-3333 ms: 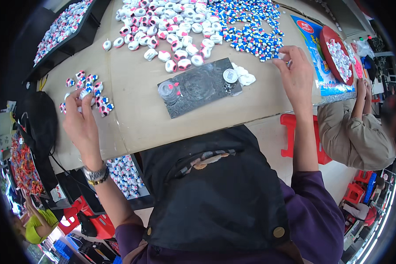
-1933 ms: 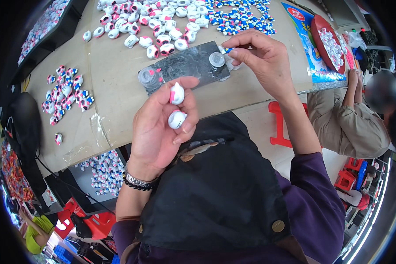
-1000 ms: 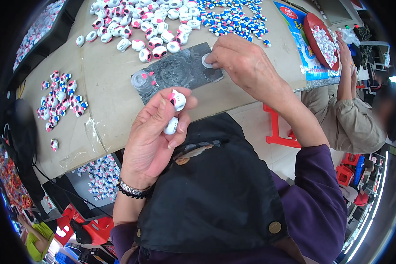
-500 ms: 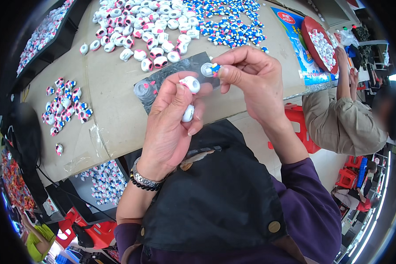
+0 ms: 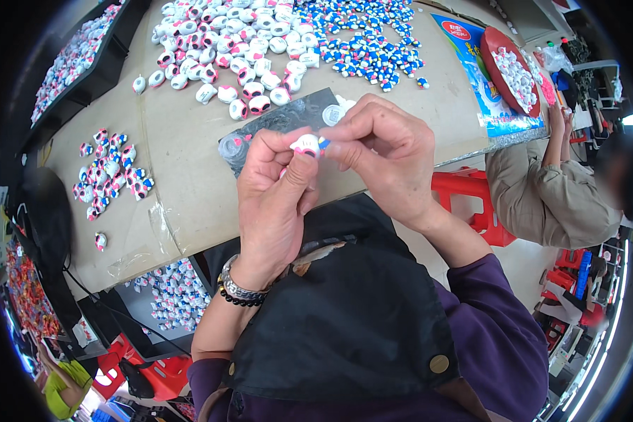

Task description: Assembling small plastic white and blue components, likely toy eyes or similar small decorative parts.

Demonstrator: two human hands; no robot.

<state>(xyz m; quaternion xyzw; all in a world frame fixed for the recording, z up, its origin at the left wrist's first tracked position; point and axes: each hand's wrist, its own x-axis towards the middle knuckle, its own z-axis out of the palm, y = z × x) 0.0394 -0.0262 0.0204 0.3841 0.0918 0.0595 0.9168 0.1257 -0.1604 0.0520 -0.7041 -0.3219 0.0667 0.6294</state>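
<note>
Many toy pieces [image 5: 232, 42] across a seemingly cardboard-covered table [image 5: 190, 176].

Cardboard-covered table [image 5: 190, 183] carrying toy parts
White pieces [image 5: 225, 35], blue pieces [image 5: 373, 42] and a dark mat [image 5: 274, 123] are lying on it.

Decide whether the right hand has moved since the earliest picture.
Yes. The right hand has come in from the cardboard table's right edge to the left hand.

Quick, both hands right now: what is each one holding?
Left hand: closed, holding a small white shell piece.
Right hand: fingertips pinched on a tiny blue piece against that shell.
</note>
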